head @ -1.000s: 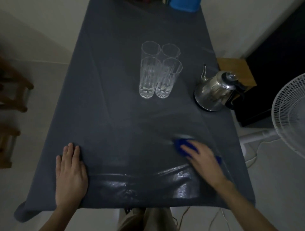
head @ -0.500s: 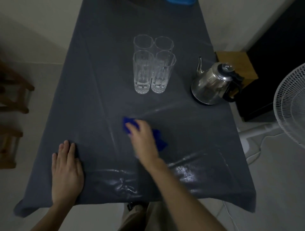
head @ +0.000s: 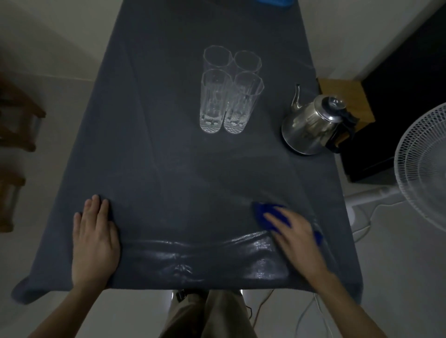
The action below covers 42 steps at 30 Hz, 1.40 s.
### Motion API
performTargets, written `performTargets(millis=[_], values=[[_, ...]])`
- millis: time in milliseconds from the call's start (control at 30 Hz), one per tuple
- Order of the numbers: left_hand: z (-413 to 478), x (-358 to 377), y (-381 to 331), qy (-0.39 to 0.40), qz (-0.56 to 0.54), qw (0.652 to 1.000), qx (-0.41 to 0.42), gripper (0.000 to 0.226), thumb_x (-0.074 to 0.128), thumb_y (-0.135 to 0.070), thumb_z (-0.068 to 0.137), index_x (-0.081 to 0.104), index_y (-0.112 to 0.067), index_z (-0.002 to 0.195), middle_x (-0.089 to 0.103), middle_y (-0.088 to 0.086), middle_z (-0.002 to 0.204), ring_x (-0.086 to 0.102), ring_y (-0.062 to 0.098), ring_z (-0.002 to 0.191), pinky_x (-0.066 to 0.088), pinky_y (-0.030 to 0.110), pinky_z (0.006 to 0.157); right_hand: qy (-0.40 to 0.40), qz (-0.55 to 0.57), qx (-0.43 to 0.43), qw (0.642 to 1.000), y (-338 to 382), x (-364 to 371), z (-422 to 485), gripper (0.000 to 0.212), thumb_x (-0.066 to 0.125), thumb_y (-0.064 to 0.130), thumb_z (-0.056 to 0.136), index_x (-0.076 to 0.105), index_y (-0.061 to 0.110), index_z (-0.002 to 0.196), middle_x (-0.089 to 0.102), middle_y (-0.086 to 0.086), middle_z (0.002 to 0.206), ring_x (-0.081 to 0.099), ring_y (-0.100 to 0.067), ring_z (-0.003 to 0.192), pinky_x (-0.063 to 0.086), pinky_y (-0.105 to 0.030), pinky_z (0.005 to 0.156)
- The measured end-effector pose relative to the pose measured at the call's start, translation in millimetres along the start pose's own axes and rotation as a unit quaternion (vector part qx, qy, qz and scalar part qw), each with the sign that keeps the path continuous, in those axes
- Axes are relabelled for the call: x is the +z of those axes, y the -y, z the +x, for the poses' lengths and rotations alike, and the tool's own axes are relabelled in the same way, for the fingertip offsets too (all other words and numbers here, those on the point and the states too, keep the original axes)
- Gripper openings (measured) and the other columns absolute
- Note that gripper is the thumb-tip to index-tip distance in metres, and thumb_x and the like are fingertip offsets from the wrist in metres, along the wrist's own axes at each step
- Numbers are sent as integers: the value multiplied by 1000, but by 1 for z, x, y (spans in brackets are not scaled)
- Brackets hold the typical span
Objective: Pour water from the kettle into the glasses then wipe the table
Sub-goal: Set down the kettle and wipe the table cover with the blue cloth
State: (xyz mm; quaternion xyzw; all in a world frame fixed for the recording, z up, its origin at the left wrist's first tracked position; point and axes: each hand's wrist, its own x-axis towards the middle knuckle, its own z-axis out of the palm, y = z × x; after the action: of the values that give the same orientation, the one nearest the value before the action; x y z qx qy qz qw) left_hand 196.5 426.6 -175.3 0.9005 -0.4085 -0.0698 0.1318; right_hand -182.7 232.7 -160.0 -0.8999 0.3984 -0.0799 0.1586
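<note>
Several tall clear glasses (head: 230, 96) stand grouped in the middle of the table, which is covered with a dark grey cloth (head: 169, 156). A steel kettle (head: 311, 125) with a black handle sits at the right edge. My right hand (head: 296, 238) presses a blue rag (head: 265, 212) flat on the cloth near the front right; the rag shows beyond my fingers and at the hand's right side. My left hand (head: 95, 238) lies flat, palm down, on the cloth at the front left. A glossy wet strip runs along the front edge between the hands.
A white standing fan (head: 424, 166) is at the right, with cables on the floor below it. A wooden box (head: 342, 96) and a dark cabinet (head: 405, 96) stand behind the kettle. Wooden furniture (head: 14, 135) is at the left. A blue object (head: 275, 2) sits at the table's far end.
My right hand with the blue rag swept left to the table's middle and has come back to the front right. The left hand has stayed flat in place.
</note>
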Motion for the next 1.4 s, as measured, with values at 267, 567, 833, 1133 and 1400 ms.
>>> performTargets(millis=[267, 567, 833, 1133, 1400], values=[[-1, 0, 1, -2, -3, 1000, 4, 54, 23, -23, 95, 33, 1, 143, 27, 20, 154, 19, 32, 145, -8, 27, 119, -97, 41, 179, 978, 5, 7, -3, 44, 60, 7, 91, 56, 14, 134, 46, -9, 141, 41, -24, 132, 34, -47, 112], [-2, 2, 3, -2, 1, 1000, 6, 56, 20, -26, 95, 31, -1, 144, 24, 18, 155, 15, 30, 146, -8, 26, 119, 26, 40, -165, 985, 165, 71, 25, 53, 66, 2, 76, 59, 13, 127, 54, -14, 137, 44, -30, 131, 24, -45, 116], [-2, 1, 4, -9, -2, 1000, 16, 54, 23, -24, 97, 31, 0, 144, 25, 19, 155, 18, 31, 145, -5, 29, 120, 110, 56, -181, 976, 136, 55, 21, 39, 41, 37, 102, 49, 28, 139, 40, 8, 150, 19, -1, 140, 12, -23, 119], [0, -1, 1, -8, 9, 1000, 13, 50, 27, -19, 96, 34, -1, 142, 29, 19, 153, 21, 31, 144, 6, 42, 121, 11, 7, 92, 996, -12, -14, -5, 40, 34, 32, 102, 44, 24, 141, 42, -8, 150, 20, -16, 145, 16, -45, 119], [-3, 1, 5, -7, 11, 1000, 13, 48, 29, -16, 99, 30, -4, 145, 25, 15, 156, 17, 26, 147, 8, 44, 121, -13, 65, 13, 998, 93, 33, 50, 37, 52, 10, 96, 57, 14, 132, 46, -12, 145, 35, -27, 139, 22, -44, 117]])
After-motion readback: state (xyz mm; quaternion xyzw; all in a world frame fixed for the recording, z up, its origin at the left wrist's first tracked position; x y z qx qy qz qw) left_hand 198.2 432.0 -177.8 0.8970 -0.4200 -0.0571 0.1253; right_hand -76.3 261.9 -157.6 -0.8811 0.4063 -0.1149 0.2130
